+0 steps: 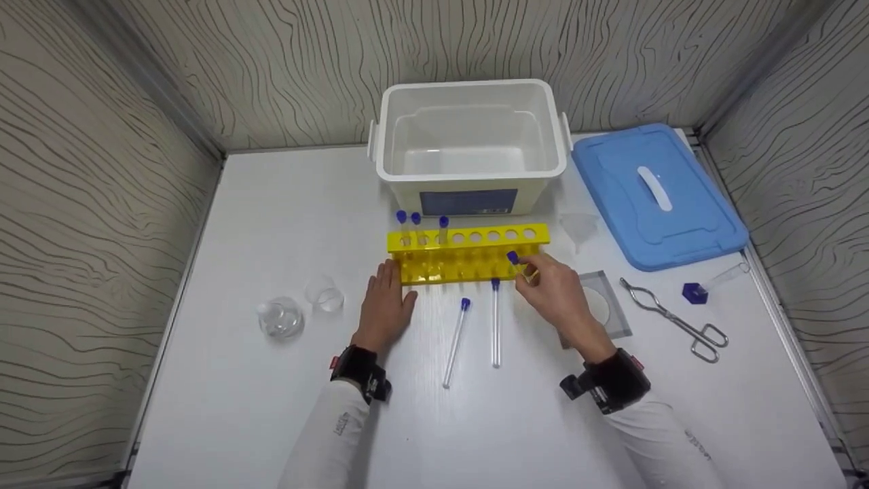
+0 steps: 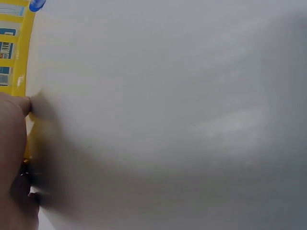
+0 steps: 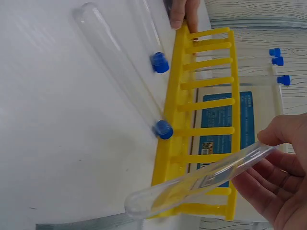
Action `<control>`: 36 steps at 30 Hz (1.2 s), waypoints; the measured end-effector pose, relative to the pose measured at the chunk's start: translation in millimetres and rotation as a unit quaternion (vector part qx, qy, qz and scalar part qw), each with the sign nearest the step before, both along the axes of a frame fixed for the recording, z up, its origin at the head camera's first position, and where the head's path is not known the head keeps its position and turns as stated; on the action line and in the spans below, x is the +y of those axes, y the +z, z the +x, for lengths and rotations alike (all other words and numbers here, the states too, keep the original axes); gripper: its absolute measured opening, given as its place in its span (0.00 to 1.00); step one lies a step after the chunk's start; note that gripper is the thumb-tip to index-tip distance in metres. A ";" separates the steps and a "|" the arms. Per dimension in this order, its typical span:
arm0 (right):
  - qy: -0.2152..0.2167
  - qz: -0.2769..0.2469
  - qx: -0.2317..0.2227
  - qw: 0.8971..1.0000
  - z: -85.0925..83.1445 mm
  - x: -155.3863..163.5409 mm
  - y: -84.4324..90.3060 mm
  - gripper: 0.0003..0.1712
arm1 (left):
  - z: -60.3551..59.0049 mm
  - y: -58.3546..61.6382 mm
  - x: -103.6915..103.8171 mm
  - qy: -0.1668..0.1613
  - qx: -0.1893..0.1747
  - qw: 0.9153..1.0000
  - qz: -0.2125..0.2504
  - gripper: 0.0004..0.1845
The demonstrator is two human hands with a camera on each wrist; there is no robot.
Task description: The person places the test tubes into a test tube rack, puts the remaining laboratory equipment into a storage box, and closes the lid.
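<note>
A yellow test tube rack (image 1: 468, 247) stands mid-table, with three blue-capped test tubes (image 1: 444, 222) upright at its left end. My left hand (image 1: 383, 305) touches the rack's front left corner, fingers extended. Near the rack's right end, my right hand (image 1: 557, 288) pinches a clear test tube (image 3: 196, 182) near its blue-capped top. The right wrist view shows this tube tilted in front of the rack. Two more capped tubes lie in front of the rack, one slanted (image 1: 455, 346) and one roughly straight (image 1: 496, 333).
A white bin (image 1: 475, 187) stands behind the rack; its blue lid (image 1: 686, 224) lies at right. A clear funnel (image 1: 578, 227), grey-edged packet (image 1: 614, 299), metal tongs (image 1: 669, 316) and blue-based cylinder (image 1: 695, 293) are on the right. A glass flask (image 1: 280, 319) and small beaker (image 1: 329, 299) stand left.
</note>
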State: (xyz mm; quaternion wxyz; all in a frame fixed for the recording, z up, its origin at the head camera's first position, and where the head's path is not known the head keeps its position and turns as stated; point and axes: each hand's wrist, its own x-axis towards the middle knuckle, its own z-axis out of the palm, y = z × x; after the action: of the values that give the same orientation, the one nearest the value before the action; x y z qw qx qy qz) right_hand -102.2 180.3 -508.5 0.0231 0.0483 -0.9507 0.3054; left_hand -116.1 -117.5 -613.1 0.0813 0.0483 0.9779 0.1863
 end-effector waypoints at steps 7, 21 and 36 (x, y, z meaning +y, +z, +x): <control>-0.007 -0.096 0.067 0.993 -6.8 -7.0 25.5 0.16 | -1.1 -2.7 -1.2 0.001 -0.007 1.000 -0.007 0.40; 0.005 -0.261 0.125 0.957 -34.4 -12.7 55.8 0.14 | 1.7 -2.9 0.8 -0.001 0.000 1.000 0.006 0.40; 0.027 -0.328 0.118 0.937 -54.2 -44.5 59.7 0.15 | -1.9 -6.1 -2.2 -0.006 0.002 1.000 0.003 0.40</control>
State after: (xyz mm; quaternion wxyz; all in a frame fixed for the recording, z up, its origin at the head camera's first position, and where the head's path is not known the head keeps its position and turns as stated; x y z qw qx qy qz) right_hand -156.4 135.8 -448.8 0.1410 0.0997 -0.7867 0.5927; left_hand -118.0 -119.7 -619.2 0.0798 0.0546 0.9773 0.1886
